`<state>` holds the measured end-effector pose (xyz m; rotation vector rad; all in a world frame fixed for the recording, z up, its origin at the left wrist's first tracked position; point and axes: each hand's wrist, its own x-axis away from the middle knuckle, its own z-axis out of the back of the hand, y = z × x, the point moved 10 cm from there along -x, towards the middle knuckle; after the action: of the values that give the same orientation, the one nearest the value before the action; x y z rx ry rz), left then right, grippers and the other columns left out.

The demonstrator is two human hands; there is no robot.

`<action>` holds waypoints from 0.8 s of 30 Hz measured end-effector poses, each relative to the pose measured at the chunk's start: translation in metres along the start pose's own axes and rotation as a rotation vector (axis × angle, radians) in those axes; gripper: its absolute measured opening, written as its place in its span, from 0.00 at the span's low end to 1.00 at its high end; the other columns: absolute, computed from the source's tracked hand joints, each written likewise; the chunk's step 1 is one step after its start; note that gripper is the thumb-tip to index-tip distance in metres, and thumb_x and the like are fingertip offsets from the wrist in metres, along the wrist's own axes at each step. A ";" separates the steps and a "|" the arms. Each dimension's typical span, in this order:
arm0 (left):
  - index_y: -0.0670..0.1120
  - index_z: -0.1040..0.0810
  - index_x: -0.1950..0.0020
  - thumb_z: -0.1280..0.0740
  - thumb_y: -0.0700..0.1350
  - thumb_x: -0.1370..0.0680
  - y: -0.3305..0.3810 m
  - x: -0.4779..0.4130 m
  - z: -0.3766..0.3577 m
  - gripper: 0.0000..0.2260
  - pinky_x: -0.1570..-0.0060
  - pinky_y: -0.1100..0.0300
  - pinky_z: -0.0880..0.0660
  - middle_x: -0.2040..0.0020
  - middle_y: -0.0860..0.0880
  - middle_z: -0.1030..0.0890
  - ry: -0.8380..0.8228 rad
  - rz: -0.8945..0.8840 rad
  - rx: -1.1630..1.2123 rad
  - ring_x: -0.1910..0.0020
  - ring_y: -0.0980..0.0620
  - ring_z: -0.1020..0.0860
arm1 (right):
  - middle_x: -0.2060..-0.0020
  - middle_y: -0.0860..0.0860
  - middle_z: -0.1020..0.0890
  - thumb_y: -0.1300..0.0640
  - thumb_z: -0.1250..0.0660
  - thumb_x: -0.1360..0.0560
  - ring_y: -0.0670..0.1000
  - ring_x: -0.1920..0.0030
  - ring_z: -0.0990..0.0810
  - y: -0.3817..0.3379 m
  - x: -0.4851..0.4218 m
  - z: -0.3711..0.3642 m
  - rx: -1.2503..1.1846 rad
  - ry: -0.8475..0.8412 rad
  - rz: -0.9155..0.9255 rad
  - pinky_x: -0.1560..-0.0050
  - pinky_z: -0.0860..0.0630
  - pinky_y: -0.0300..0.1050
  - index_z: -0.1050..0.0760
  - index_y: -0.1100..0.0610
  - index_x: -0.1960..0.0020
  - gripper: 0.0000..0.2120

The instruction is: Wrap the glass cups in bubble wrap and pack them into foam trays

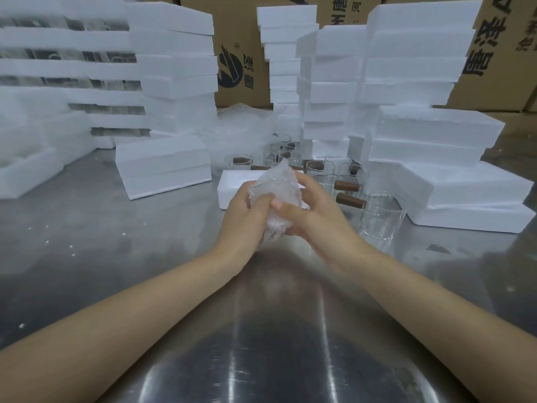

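My left hand [247, 210] and right hand [308, 210] both curl around the wrapped cup [276, 196], above the steel table [116, 228], before an open tray [235, 184].

Bubble-wrapped cup [276, 199] held upright above steel table; bare glass cups [380, 216] with brown handles stand right; open foam tray [232, 184] just behind.
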<state>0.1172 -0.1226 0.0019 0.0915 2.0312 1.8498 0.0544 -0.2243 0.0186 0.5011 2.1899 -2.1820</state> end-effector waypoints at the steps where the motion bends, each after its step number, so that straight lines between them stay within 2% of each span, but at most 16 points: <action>1: 0.51 0.24 0.44 0.36 0.50 0.25 0.000 0.002 -0.005 0.11 0.53 0.53 0.22 0.54 0.52 0.16 -0.039 0.012 0.055 0.54 0.51 0.17 | 0.42 0.57 0.20 0.63 0.31 0.25 0.56 0.46 0.18 0.003 -0.001 0.003 -0.071 0.023 -0.037 0.44 0.21 0.60 0.29 0.52 0.33 0.22; 3: 0.51 0.26 0.38 0.36 0.58 0.28 0.000 0.004 -0.013 0.21 0.59 0.55 0.24 0.52 0.52 0.17 -0.104 0.014 0.120 0.56 0.51 0.18 | 0.44 0.59 0.19 0.64 0.33 0.24 0.58 0.46 0.17 0.010 -0.003 0.007 -0.224 0.047 -0.084 0.43 0.21 0.57 0.29 0.57 0.34 0.19; 5: 0.53 0.27 0.37 0.38 0.62 0.30 0.005 0.005 -0.009 0.24 0.64 0.59 0.24 0.51 0.57 0.19 -0.069 -0.016 0.089 0.55 0.54 0.18 | 0.42 0.61 0.19 0.64 0.35 0.23 0.58 0.45 0.18 0.014 -0.007 0.011 -0.378 0.071 -0.113 0.43 0.21 0.51 0.29 0.61 0.34 0.18; 7: 0.53 0.26 0.41 0.38 0.58 0.29 0.008 0.002 -0.001 0.18 0.67 0.60 0.25 0.45 0.58 0.22 -0.008 -0.033 0.108 0.52 0.53 0.20 | 0.42 0.61 0.20 0.64 0.38 0.22 0.56 0.44 0.18 0.015 -0.009 0.016 -0.551 0.097 -0.134 0.45 0.20 0.46 0.30 0.62 0.34 0.16; 10: 0.52 0.27 0.46 0.36 0.44 0.25 0.007 -0.002 0.001 0.09 0.65 0.60 0.25 0.40 0.49 0.26 -0.019 -0.018 0.222 0.55 0.48 0.22 | 0.47 0.59 0.21 0.61 0.40 0.23 0.56 0.49 0.18 0.018 -0.012 0.026 -0.805 0.152 -0.175 0.43 0.21 0.49 0.29 0.63 0.37 0.15; 13: 0.46 0.26 0.47 0.38 0.33 0.22 0.009 -0.004 0.004 0.09 0.57 0.60 0.23 0.43 0.44 0.26 -0.002 -0.051 0.287 0.59 0.51 0.20 | 0.46 0.59 0.23 0.59 0.41 0.23 0.58 0.46 0.20 0.018 -0.014 0.025 -0.809 0.127 -0.186 0.40 0.24 0.51 0.31 0.63 0.34 0.18; 15: 0.43 0.25 0.50 0.38 0.33 0.21 0.015 -0.006 0.010 0.06 0.52 0.60 0.22 0.47 0.41 0.25 0.033 -0.102 0.337 0.60 0.54 0.19 | 0.47 0.58 0.24 0.58 0.41 0.22 0.57 0.46 0.23 0.017 -0.014 0.022 -0.784 0.093 -0.194 0.40 0.25 0.49 0.33 0.63 0.32 0.20; 17: 0.42 0.24 0.51 0.38 0.34 0.20 0.019 -0.008 0.020 0.05 0.50 0.60 0.22 0.49 0.40 0.25 0.094 -0.147 0.362 0.60 0.54 0.19 | 0.49 0.56 0.21 0.59 0.40 0.21 0.56 0.46 0.21 0.016 -0.015 0.020 -0.733 0.054 -0.199 0.38 0.26 0.47 0.30 0.63 0.37 0.15; 19: 0.43 0.24 0.50 0.38 0.35 0.20 0.024 -0.011 0.028 0.05 0.50 0.60 0.23 0.50 0.42 0.25 0.133 -0.195 0.357 0.59 0.54 0.20 | 0.47 0.59 0.19 0.59 0.39 0.21 0.56 0.42 0.20 0.017 -0.015 0.019 -0.665 0.035 -0.211 0.38 0.25 0.47 0.28 0.63 0.39 0.12; 22: 0.45 0.25 0.50 0.39 0.35 0.19 0.030 -0.013 0.034 0.07 0.51 0.61 0.24 0.53 0.47 0.24 0.166 -0.261 0.315 0.59 0.57 0.21 | 0.42 0.61 0.20 0.53 0.35 0.23 0.58 0.41 0.20 0.023 -0.014 0.018 -0.621 0.027 -0.257 0.41 0.22 0.48 0.30 0.63 0.35 0.21; 24: 0.46 0.25 0.49 0.40 0.35 0.18 0.032 -0.013 0.035 0.07 0.51 0.62 0.24 0.53 0.49 0.23 0.173 -0.284 0.303 0.58 0.58 0.21 | 0.44 0.60 0.19 0.49 0.33 0.26 0.58 0.43 0.19 0.026 -0.012 0.017 -0.612 0.016 -0.276 0.44 0.20 0.47 0.31 0.62 0.35 0.24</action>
<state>0.1337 -0.0889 0.0337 -0.2695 2.2920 1.4127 0.0683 -0.2439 -0.0039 0.1957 2.8873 -1.4486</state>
